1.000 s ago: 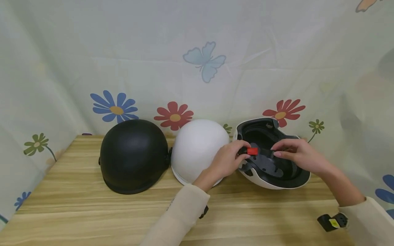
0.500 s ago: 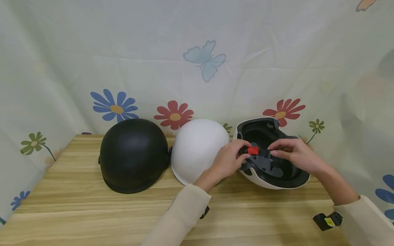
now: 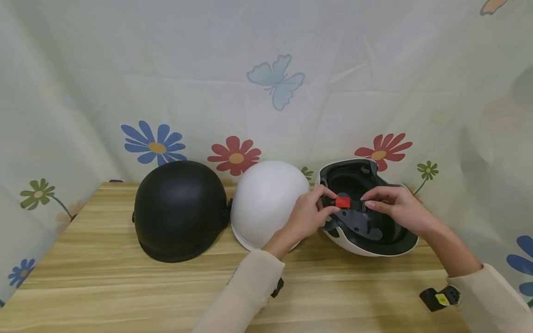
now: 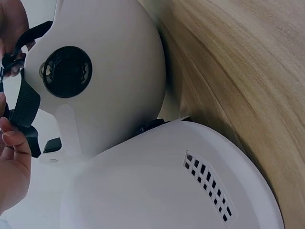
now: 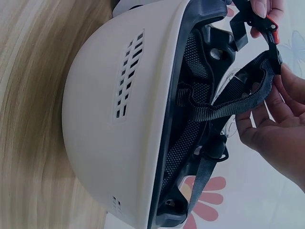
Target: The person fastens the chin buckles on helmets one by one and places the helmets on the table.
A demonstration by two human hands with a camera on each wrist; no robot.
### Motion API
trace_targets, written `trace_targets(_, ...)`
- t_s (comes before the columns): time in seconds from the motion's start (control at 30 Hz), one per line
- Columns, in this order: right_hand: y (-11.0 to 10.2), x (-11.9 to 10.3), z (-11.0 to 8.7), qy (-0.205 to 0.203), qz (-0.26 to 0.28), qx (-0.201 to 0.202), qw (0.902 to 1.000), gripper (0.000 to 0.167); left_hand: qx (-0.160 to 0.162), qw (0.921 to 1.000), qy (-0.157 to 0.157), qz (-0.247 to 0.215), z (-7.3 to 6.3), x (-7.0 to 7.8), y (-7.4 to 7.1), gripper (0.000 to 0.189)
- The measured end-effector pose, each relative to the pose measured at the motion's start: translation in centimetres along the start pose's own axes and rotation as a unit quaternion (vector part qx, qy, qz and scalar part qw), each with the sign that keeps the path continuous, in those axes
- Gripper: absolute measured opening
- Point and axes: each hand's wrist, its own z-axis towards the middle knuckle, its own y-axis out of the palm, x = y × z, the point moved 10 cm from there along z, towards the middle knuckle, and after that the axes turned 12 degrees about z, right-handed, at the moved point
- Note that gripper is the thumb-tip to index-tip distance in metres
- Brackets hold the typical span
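A white helmet [image 3: 354, 243] lies on its back at the right of the table, its black padded inside facing up. Over its opening my left hand [image 3: 306, 215] pinches a black chin-strap buckle with a red part [image 3: 343, 202]. My right hand [image 3: 399, 208] pinches the strap's other end, just to the right of the red part. In the right wrist view the webbing strap [image 5: 228, 109] loops out of the helmet to my right fingers, and a narrow tongue meets the buckle. Whether it is latched, I cannot tell.
Another white helmet [image 3: 266, 199] stands dome up beside the upturned one, below my left forearm. A black helmet [image 3: 181, 208] stands dome up left of it. Behind the wooden table [image 3: 137, 286] hangs a flowered curtain [image 3: 187, 92].
My right hand has moved slightly left with its strap end, closer to the red part. The left hand stays almost still, and the helmets keep their places.
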Motion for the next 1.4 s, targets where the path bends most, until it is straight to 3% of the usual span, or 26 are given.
trace_targets(0.3,0.09,0.10,0.02,-0.003,0.022,0.007,0.9997,0.020,0.035,0.9990,0.018,-0.020,0.04,0.20,-0.46,0.024)
trace_targets(0.67,0.16,-0.26,-0.10,-0.026,0.031,0.009,0.9991,0.019,0.061,0.9971,0.005,-0.045,-0.23,0.00,-0.79,0.019)
trace_targets(0.97,0.57,-0.09,-0.13,-0.002,0.026,0.004,0.9996,0.020,0.056,0.9967,0.014,-0.058,-0.28,0.42,-0.56,0.023)
trace_targets(1.4,0.31,0.02,-0.08,0.011,0.030,0.028,0.9991,0.023,0.100,0.9922,0.021,-0.071,-0.52,0.29,-0.94,0.018)
